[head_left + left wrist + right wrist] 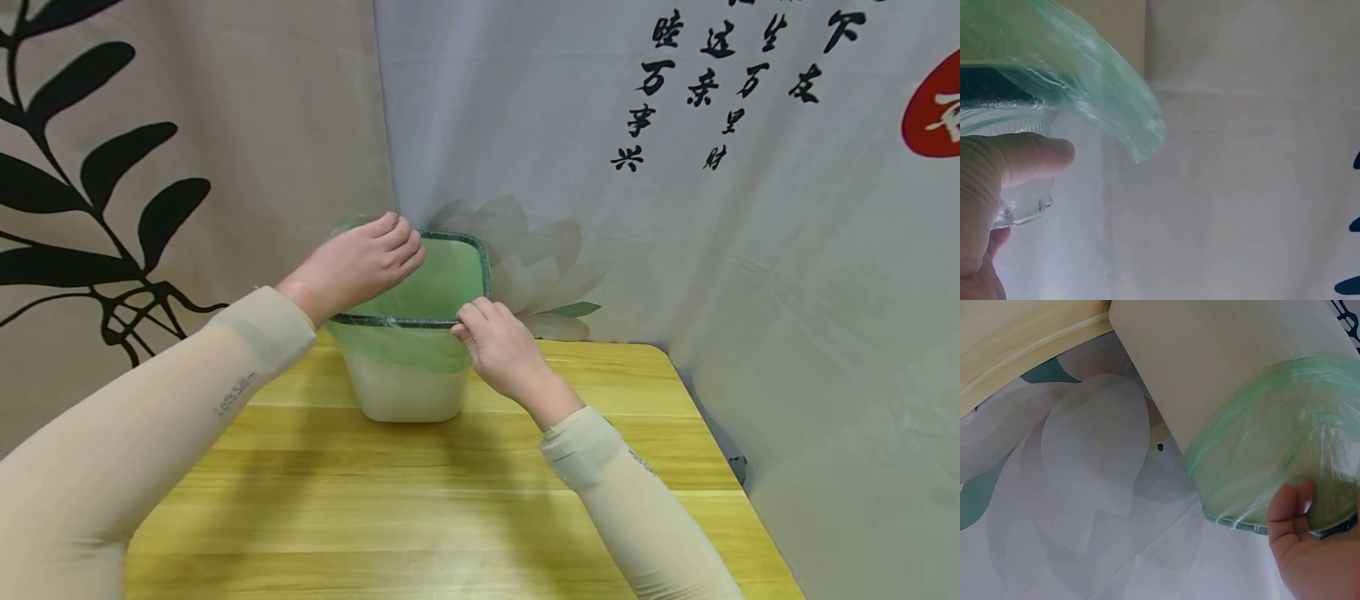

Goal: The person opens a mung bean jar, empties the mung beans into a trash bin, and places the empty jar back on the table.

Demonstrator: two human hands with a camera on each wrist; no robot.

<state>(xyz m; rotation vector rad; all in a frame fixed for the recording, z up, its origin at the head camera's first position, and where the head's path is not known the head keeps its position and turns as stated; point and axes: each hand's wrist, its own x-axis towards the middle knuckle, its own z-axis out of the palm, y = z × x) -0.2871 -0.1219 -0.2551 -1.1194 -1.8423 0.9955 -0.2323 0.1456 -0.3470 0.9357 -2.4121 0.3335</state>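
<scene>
A white bin [408,392] stands upright on the table, lined with a thin green plastic bag [420,348] folded down over its dark green rim [397,322]. My left hand [356,262] is at the rim's left side, fingers bent. In the left wrist view, film that looks like part of the bag [1110,100] lies between thumb and fingers; beyond the thumb [1035,156] it looks almost clear. At the front right corner, my right hand [504,346] pinches the bag's edge against the rim. In the right wrist view, its fingers [1285,512] curl over the film.
Under the bin is a yellow wood-grain table [420,517]. Close behind it hangs a pale cloth backdrop [525,125] with black writing and a printed lotus. Another cloth [285,125], with black leaves, hangs at the left. The table's right edge slopes toward the front.
</scene>
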